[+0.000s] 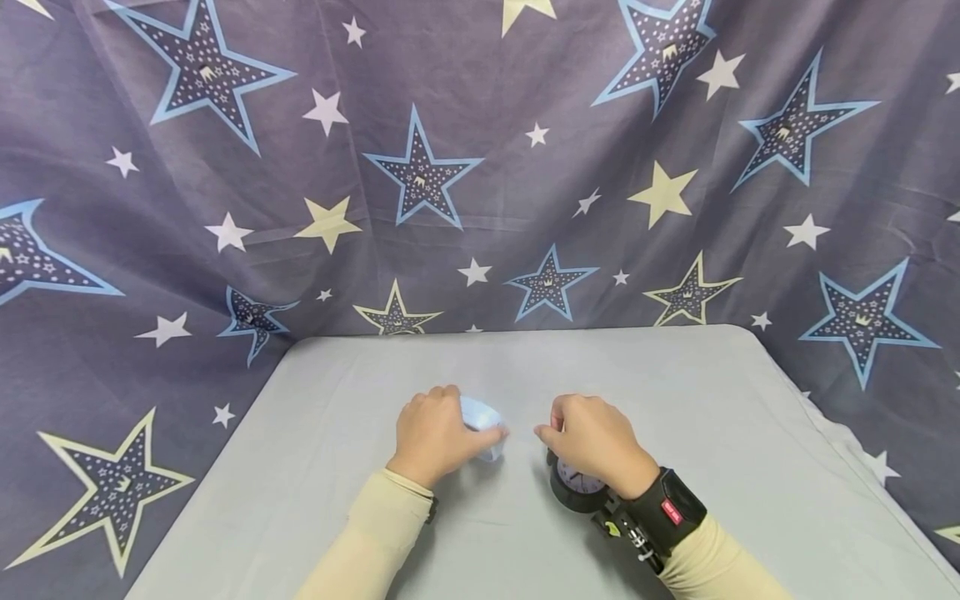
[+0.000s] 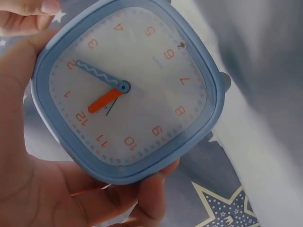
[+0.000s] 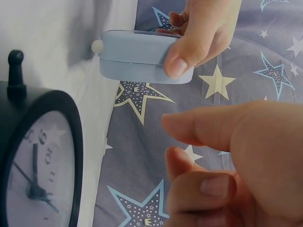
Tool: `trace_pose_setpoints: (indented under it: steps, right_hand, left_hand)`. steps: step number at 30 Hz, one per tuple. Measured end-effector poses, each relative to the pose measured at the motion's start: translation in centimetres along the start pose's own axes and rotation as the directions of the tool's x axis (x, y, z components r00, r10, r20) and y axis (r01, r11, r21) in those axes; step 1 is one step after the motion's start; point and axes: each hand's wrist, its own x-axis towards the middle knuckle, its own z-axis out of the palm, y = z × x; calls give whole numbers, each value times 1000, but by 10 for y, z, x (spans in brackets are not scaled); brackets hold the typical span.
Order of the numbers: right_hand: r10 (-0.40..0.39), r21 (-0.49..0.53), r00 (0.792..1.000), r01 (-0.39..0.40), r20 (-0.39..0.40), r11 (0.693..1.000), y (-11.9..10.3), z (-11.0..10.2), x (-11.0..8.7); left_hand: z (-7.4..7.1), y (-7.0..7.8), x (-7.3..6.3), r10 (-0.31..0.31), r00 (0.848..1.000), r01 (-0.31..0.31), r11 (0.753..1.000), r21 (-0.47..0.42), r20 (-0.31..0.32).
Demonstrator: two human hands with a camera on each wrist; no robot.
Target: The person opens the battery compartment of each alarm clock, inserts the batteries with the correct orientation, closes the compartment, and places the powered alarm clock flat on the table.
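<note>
My left hand (image 1: 435, 435) grips a light blue, rounded-square alarm clock (image 1: 482, 414) by its sides, thumb on one edge and fingers round the other. In the left wrist view, the face of the blue clock (image 2: 156, 113) shows orange numerals, an orange hour hand and a blue minute hand. My right hand (image 1: 602, 437) holds nothing; a gap shows between its thumb and loosely curled fingers in the right wrist view. Just under it stands a round black alarm clock (image 1: 576, 502), partly covered by that hand. Its dark rim (image 3: 75, 156) and small feet-like knob show in the right wrist view.
A pale grey cloth covers the table (image 1: 337, 517). Behind and at both sides hangs a dark curtain (image 1: 480, 75) printed with stars. A black strap with a small device (image 1: 660, 517) sits on my right wrist, close beside the black clock.
</note>
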Motion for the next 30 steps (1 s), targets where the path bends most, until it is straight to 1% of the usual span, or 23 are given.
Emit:
trace_pose_setpoints:
  steps: [3,6,18,30]
  right_hand:
    - [2,-3,1000,-2,-1,1000,0,0,0]
    - [3,-6,1000,-3,1,1000,1,1,0]
    - [13,-9,1000,-13,14,1000,0,-1,0]
    - [18,-14,999,-17,31,1000,-1,-2,0]
  left_hand:
    - [0,1,-1,-29,1000,29,999,33,-6]
    - [0,1,-1,-46,999,47,998,46,-4]
    - [2,2,0,-116,992,111,989,101,48]
    - [8,-1,1,-163,986,159,982,102,36]
